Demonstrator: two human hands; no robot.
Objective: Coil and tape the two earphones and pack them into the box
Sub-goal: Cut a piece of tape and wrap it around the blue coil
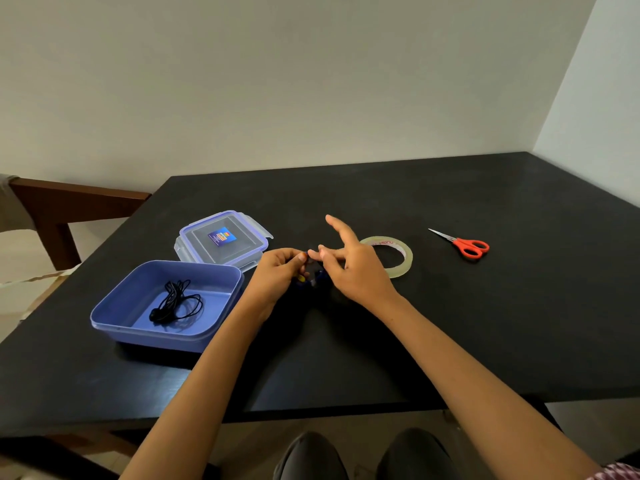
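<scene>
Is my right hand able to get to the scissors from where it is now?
Probably yes. The scissors lie in the open to the right of the right hand; only the flat tape and bare table lie between. It is busy at the earphone the left hand grips, though.

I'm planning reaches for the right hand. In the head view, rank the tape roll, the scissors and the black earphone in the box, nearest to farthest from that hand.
1. Tape roll, just behind the right hand, slightly to its right.
2. Scissors, farther right.
3. Black earphone, inside the box, far left.
</scene>
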